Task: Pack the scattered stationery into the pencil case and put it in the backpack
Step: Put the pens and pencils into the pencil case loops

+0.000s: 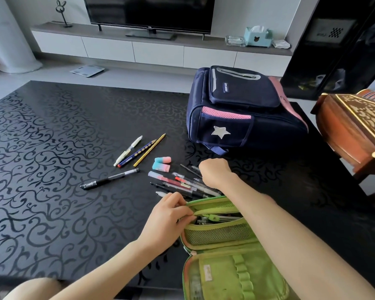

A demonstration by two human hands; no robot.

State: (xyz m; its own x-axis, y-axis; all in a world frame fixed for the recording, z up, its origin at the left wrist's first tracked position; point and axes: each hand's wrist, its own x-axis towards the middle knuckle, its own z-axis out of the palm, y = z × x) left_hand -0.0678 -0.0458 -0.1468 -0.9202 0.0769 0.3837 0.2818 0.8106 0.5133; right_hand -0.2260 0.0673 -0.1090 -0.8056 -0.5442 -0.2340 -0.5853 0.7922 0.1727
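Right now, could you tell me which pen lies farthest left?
The black gel pen: it lies alone, while the white pen sits beside the blue pencil and the other pens are piled.

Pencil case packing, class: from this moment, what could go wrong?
1. The pencil case pocket that the left hand pinches open already holds items; a handful from the pen pile under the right hand may jam or spill.
2. The black pen, the erasers and the pencils beyond lie apart and could be forgotten.
3. The backpack looks zipped shut, so it needs opening first.
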